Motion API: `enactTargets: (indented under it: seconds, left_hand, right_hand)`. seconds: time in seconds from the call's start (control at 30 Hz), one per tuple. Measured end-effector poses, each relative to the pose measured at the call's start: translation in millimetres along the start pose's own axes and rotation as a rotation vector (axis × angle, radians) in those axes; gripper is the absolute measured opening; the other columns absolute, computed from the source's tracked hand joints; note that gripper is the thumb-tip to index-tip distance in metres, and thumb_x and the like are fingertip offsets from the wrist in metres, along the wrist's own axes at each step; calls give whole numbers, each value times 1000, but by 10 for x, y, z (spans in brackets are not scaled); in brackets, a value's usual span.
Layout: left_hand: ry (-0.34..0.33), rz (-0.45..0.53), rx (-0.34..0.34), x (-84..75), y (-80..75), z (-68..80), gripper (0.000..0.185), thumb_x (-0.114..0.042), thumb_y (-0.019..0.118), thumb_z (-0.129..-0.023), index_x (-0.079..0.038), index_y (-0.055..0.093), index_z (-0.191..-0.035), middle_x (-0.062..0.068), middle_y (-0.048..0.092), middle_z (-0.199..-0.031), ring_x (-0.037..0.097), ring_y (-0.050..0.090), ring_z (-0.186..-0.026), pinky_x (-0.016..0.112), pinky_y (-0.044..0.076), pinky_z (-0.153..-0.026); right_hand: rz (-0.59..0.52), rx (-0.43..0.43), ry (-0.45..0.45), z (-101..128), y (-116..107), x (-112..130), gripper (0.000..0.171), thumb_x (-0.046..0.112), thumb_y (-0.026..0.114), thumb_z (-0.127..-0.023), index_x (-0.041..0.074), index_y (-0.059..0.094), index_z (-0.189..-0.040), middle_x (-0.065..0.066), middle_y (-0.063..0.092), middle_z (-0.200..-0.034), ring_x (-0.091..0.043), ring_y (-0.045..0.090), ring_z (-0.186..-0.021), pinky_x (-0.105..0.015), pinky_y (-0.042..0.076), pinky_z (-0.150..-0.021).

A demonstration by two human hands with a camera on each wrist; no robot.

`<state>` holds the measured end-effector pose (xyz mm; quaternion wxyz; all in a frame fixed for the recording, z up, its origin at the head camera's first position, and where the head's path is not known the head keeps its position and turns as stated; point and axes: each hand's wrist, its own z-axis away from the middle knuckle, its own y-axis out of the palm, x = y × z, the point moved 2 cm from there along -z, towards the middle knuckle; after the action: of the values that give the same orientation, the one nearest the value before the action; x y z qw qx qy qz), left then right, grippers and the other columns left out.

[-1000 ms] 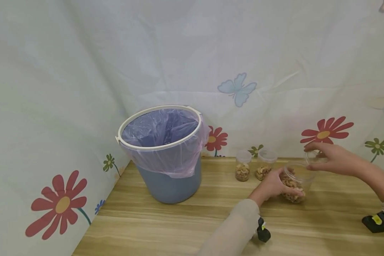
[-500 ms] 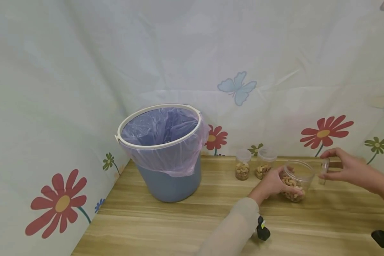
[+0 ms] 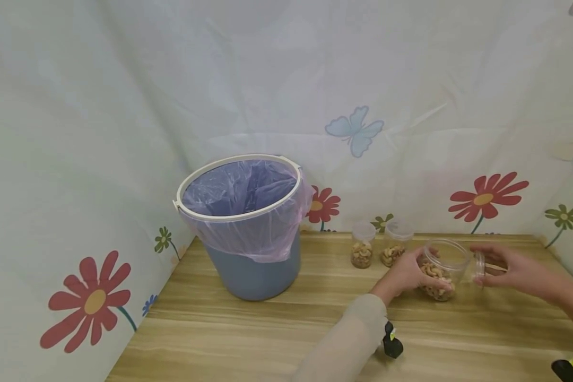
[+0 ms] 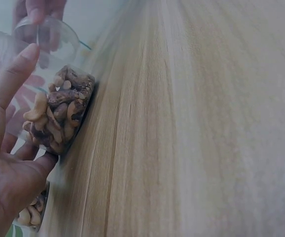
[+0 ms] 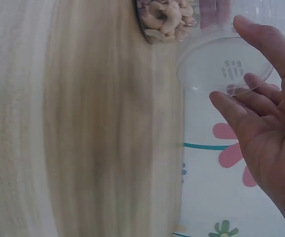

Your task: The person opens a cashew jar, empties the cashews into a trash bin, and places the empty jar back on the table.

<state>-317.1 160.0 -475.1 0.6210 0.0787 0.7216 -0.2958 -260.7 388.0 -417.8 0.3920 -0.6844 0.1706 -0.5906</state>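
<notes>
An open clear jar of cashews (image 3: 440, 276) is stood on the wooden table (image 3: 277, 329), right of centre, and is gripped by the left hand (image 3: 406, 275), whose fingers are curled round its near left side. Just to its right, a clear round lid (image 3: 479, 264) is held on edge by the right hand (image 3: 511, 269), pinched between the thumb and the fingertips (image 5: 253, 81); the lid is kept close beside the jar's mouth, apart from it. Two smaller lidded jars of nuts (image 3: 379, 245) are set just behind, near the flowered cloth. A blue bin (image 3: 248, 265) lined with a pale bag is placed well to the left.
</notes>
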Motion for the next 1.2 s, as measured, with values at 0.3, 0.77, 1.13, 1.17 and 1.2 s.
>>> enactTargets:
  seconds: [0.3,0.77,1.13,1.17,1.2]
  left_hand:
    - [-17,34,-6,-10,6,7,66,-5,92,-73,-24,65,-131,-17,66,-107,-2,58,-103,21,51,-83]
    - [-11,26,-5,-12,6,5,68,-6,93,-72,-22,65,-132,-17,67,-113,-3,57,-109,21,50,-88]
    - [-15,10,-3,-31,0,18,68,-7,93,-72,-24,64,-132,-16,66,-110,-2,58,-104,22,51,-86]
    - [-15,11,-2,-31,1,19,68,-7,93,-73,-24,64,-132,-16,66,-110,-2,58,-104,22,51,-86]
    - [-16,14,-2,-29,2,20,68,-6,93,-73,-24,64,-132,-16,66,-111,-2,58,-104,22,51,-86]
  right_hand:
    - [-160,-94,-95,31,121,-191,68,2,76,-89,-13,32,-139,-16,50,-140,26,39,-111,-14,52,-81]
    - [57,36,59,68,132,-395,81,22,78,-91,-17,33,-145,-41,46,-141,-21,61,-120,-16,51,-79]
    - [285,55,-32,25,138,-476,75,18,88,-76,-23,52,-127,-37,60,-123,-42,62,-108,-22,51,-77]
    - [292,55,-40,18,146,-471,75,18,89,-75,-24,52,-126,-37,60,-122,-46,61,-107,-23,52,-77]
    - [307,51,-34,13,155,-466,75,19,90,-74,-23,53,-125,-35,61,-120,-46,61,-106,-24,52,-77]
